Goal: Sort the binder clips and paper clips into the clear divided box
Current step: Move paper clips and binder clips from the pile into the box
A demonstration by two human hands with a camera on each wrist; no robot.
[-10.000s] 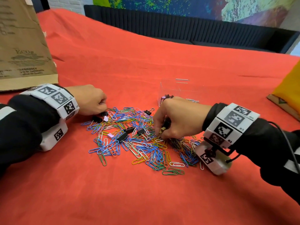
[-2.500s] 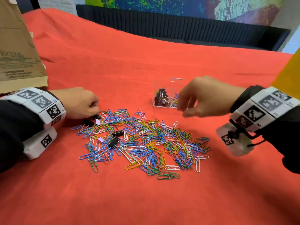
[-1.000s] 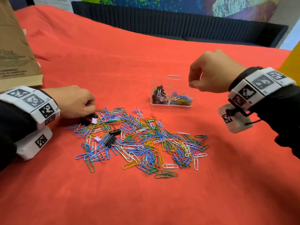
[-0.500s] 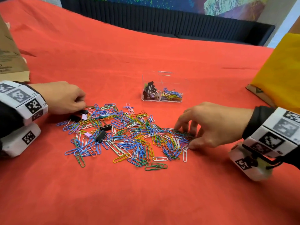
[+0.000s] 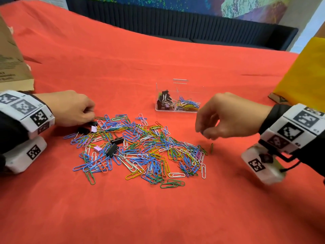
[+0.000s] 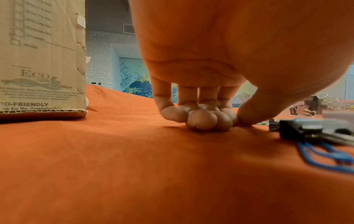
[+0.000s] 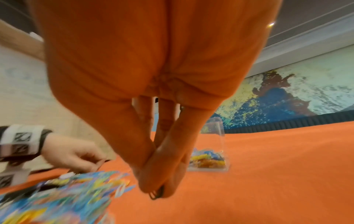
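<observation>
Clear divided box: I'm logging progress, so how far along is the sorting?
Early. The clear divided box holds a few binder clips left, paper clips right. The right hand pinches a dark clip; the left hand rests curled. Most of the pile remains.

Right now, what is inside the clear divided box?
The clear divided box holds black binder clips in its left compartment and coloured paper clips in its right. How many lie underneath cannot be seen.

Red cloth [image 5: 175, 59] spread across the whole work surface; printed cardboard box [image 5: 12, 64] standing at far left; yellow bag [image 5: 302, 73] at right edge; dark ribbed sofa [image 5: 175, 23] behind, beneath a colourful abstract mural [image 5: 228, 6]
</observation>
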